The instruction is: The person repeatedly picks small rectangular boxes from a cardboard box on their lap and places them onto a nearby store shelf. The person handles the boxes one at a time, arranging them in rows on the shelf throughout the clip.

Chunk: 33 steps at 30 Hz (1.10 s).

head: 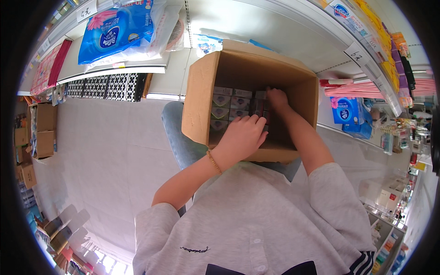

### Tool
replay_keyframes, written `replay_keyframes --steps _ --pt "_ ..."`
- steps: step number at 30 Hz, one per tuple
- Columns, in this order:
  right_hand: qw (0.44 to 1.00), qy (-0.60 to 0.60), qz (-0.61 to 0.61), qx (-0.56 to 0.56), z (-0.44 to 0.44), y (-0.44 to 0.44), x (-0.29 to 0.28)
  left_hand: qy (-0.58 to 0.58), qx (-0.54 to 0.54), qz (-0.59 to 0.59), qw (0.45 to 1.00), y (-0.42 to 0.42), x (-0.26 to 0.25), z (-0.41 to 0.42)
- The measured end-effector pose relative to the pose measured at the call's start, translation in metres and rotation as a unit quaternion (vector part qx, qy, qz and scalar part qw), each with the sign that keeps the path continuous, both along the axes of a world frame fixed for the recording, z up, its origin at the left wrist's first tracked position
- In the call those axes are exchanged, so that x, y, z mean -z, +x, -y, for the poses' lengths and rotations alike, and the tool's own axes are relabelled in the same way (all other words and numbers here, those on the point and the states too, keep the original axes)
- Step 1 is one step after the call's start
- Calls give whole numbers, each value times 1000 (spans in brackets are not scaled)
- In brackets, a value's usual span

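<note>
An open cardboard box (200, 99) rests at my lap, between my denim-clad legs. Inside it, small printed cartons (220, 101) stand in stacked rows towards the left side. My left hand (244, 133) reaches over the near rim, its fingers curled above the cartons; its fingertips are partly hidden. Deeper in the box, my right hand (277, 99) is at the far end of the right-hand row of cartons (260, 95), with its fingertips at the end carton. Whether either hand grips a carton cannot be told. The right part of the box's inside lies in shadow.
Shelves (285, 17) surround the box ahead. Blue tissue packs (117, 34) lie on the upper left shelf, above black-and-white patterned boxes (117, 86). More blue packs (347, 111) sit at right. Brown cartons (44, 127) stand beyond the tiled floor (99, 147).
</note>
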State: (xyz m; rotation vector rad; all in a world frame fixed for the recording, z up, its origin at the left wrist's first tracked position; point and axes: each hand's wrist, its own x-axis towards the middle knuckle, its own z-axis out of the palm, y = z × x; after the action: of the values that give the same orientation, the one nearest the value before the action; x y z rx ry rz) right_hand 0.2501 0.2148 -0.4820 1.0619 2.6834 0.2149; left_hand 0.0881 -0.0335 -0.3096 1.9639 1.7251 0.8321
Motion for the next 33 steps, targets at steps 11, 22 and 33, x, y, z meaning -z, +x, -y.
replay_keyframes --steps 11,22,33 --pt "998 -61 20 -20 -16 15 -9 -11 113 -244 963 0 -12 -33" --pt "996 -27 87 25 4 -32 -88 -250 333 -259 871 42 117 -182" --pt "997 -12 26 66 4 -24 -84 -249 152 -41 956 69 267 -223"
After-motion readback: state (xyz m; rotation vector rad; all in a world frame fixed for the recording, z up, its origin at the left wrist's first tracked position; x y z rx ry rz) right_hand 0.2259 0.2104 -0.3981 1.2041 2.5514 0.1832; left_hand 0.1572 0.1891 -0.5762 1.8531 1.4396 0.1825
